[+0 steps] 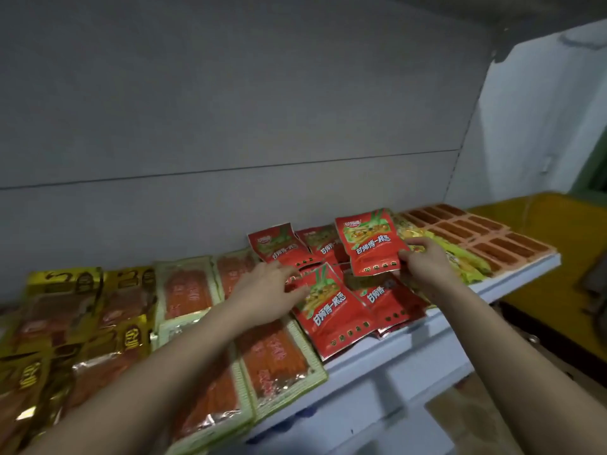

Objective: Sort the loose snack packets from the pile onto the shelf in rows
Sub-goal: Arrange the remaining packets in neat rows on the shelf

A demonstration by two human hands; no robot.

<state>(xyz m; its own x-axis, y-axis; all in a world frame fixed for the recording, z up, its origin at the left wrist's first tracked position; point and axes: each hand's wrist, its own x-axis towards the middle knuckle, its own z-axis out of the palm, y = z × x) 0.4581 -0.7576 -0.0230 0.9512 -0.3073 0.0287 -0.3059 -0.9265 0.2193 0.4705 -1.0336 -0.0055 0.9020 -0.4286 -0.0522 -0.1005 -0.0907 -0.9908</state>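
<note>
White shelf (512, 284) was seen running from near left to far right, already lined with rows: gold packets (65, 310) at the near left, orange green-edged packets (272, 356) beside them, yellow-green packets (460, 257) and orange-brown trays (492, 238) at the far right. Between these rows a loose pile of red snack packets (377, 290) was lying, overlapped and skewed. One red packet (371, 244) was held up over the pile, pinched at its lower right edge by the right hand (423, 257). The left hand (266, 290) was laid with fingers spread and straight on a near packet (331, 310) of the pile. Step judged: red packets being sorted, row not yet formed. Next move judged to call for the lifted packet to be set down square beside its neighbours.
</note>
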